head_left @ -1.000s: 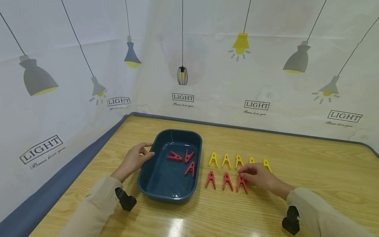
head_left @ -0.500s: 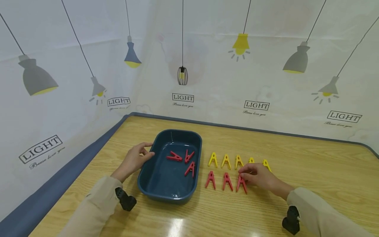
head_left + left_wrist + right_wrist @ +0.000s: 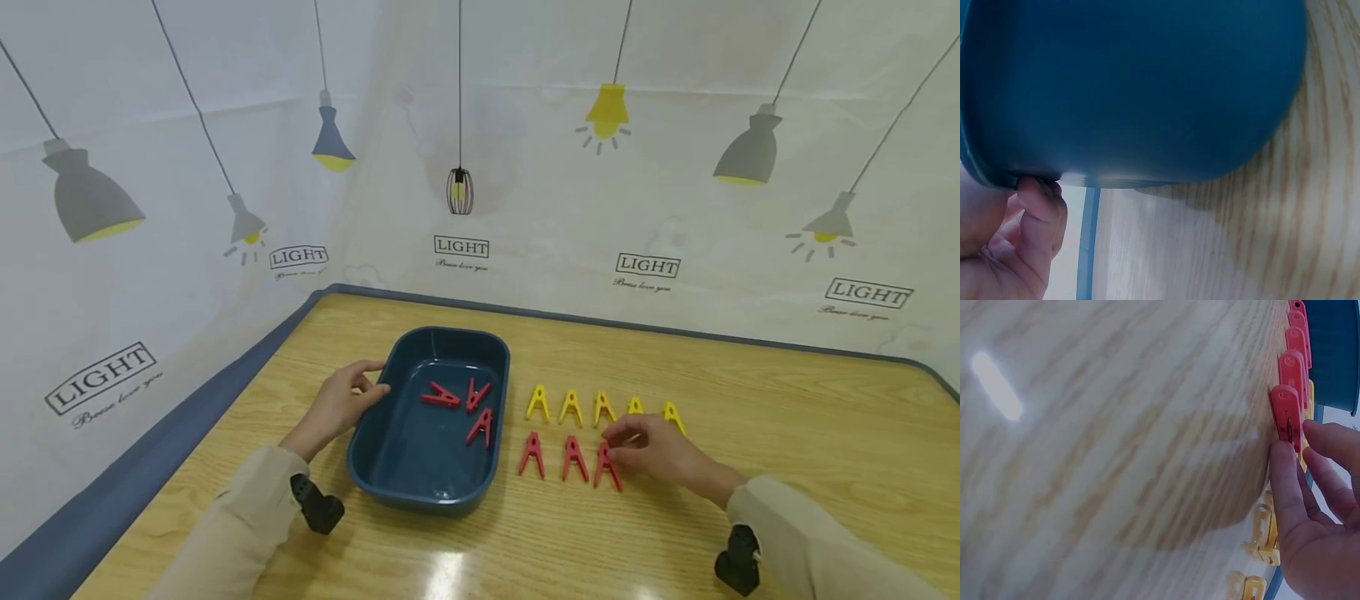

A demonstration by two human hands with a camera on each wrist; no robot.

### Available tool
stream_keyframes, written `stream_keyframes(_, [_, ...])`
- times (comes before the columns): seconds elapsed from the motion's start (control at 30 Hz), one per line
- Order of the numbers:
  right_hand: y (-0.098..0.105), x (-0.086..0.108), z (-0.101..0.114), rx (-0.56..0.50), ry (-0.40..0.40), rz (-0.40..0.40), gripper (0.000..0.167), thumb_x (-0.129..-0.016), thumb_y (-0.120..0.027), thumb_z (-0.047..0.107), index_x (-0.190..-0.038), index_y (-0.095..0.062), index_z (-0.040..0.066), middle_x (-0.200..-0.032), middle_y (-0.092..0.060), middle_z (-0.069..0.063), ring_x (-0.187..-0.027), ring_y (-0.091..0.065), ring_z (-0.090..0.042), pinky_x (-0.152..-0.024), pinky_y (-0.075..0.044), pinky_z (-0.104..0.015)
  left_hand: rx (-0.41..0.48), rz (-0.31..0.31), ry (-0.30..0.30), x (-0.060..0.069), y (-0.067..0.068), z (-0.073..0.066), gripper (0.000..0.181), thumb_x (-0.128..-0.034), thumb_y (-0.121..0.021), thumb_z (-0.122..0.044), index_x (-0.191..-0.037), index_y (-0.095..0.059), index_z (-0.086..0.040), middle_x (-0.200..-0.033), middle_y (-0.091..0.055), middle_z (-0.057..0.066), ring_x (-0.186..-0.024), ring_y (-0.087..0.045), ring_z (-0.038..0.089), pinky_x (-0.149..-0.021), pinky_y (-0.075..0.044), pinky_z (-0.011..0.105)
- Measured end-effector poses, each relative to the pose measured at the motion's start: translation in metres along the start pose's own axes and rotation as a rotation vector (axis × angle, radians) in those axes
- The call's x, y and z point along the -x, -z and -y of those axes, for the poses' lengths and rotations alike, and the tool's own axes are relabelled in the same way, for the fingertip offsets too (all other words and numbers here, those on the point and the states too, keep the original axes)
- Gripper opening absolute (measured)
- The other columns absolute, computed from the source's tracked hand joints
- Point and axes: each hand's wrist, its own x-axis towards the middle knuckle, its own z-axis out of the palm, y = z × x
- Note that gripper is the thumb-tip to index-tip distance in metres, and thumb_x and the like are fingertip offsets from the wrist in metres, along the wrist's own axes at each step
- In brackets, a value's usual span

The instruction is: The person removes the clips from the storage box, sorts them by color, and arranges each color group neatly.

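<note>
My left hand (image 3: 339, 406) grips the left rim of a dark blue rectangular tub (image 3: 397, 502), thumb over the edge. The left wrist view shows curled fingers (image 3: 1040, 215) under the tub's rim. Three red clothespins lie in the tub, among them one (image 3: 481, 427) by its right wall. To the tub's right, a row of red clothespins (image 3: 532, 455) lies below a row of yellow ones (image 3: 571, 407). At the red row's right end, my right hand (image 3: 660, 450) pinches the last red clothespin (image 3: 1286, 412) between thumb and finger; its upper part is partly hidden in the head view.
Wood-grain table (image 3: 585, 550) under everything, with a blue-grey edge at the back. A printed cloth backdrop (image 3: 555, 200) with lamp drawings stands behind and to the left. The right hand partly covers the right part of the yellow row.
The last red clothespin has shifted slightly left at my right fingertips, and more of its top now shows. The left hand and tub hold still; the head view has drifted a little.
</note>
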Motion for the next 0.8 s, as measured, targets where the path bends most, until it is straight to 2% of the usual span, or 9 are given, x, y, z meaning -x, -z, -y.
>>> stream_keyframes(0.27, [-0.002, 0.0011, 0.0022, -0.005, -0.007, 0.006, 0.026, -0.082, -0.063, 0.01, -0.101, -0.059, -0.006, -0.094, -0.058, -0.013, -0.083, -0.057, -0.023, -0.066, -0.048, -0.025, -0.017, -0.014, -0.023, -0.0013, 0.0002, 0.0018, 0.041, -0.0874, -0.056, -0.014, -0.125, -0.046, 0.001, -0.07, -0.054, 0.008, -0.05, -0.042, 0.014, -0.046, -0.038, 0.029])
stream_keyframes(0.53, [-0.0015, 0.0029, 0.0028, 0.072, -0.021, -0.032, 0.024, -0.079, -0.066, 0.013, -0.097, -0.063, -0.003, -0.088, -0.06, -0.006, -0.079, -0.055, -0.018, -0.065, -0.047, -0.025, -0.008, -0.006, -0.016, -0.0004, 0.001, 0.0002, 0.042, -0.0875, -0.056, -0.014, -0.125, -0.046, 0.001, -0.071, -0.054, 0.008, -0.05, -0.042, 0.014, -0.046, -0.038, 0.029])
stream_keyframes(0.8, [0.0006, 0.0034, 0.004, 0.055, -0.045, -0.018, 0.024, -0.08, -0.066, 0.013, -0.098, -0.062, -0.003, -0.087, -0.06, -0.005, -0.079, -0.055, -0.017, -0.066, -0.047, -0.026, -0.009, -0.005, -0.006, 0.0004, 0.002, -0.0016, 0.041, -0.0877, -0.055, -0.013, -0.125, -0.046, 0.001, -0.073, -0.055, 0.012, -0.051, -0.042, 0.015, -0.047, -0.037, 0.029])
